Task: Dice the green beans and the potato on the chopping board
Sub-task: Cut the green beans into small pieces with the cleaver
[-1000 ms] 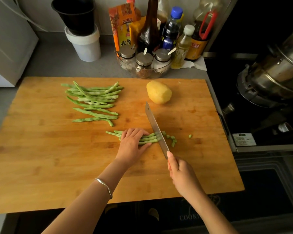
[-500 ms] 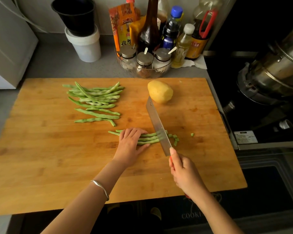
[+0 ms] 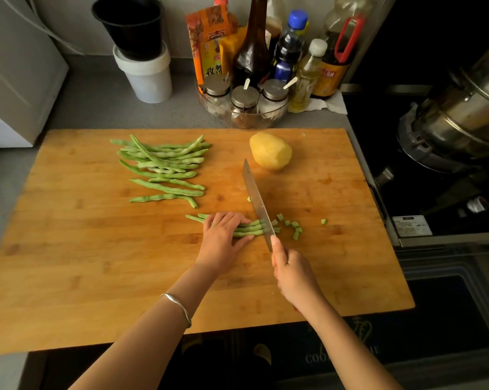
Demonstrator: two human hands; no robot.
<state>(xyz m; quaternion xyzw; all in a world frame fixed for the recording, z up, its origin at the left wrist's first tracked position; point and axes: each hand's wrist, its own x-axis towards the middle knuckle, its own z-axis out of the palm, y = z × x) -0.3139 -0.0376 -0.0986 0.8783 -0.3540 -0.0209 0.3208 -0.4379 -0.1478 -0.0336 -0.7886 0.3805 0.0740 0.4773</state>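
A wide wooden chopping board (image 3: pixel 97 277) covers the counter. On its far left lies a pile of whole green beans (image 3: pixel 164 164); a peeled yellow potato (image 3: pixel 270 151) sits at the far middle. My left hand (image 3: pixel 223 240) presses a small bundle of beans (image 3: pixel 249 229) flat on the board, fingers curled over them. My right hand (image 3: pixel 292 274) grips the handle of a cleaver (image 3: pixel 256 199), whose blade stands across the bundle's right end. Several cut bean pieces (image 3: pixel 292 226) lie just right of the blade.
Behind the board stand a glass bowl of spice jars (image 3: pixel 244 104), sauce bottles (image 3: pixel 289 49), and a black cup stacked in a white tub (image 3: pixel 144 68). A stove with a metal pot (image 3: pixel 460 119) is on the right. A white appliance (image 3: pixel 15 80) stands at the left.
The cleaver has chopped up and down at the bundle's right end. The left hand has kept holding the beans down in nearly the same spot.
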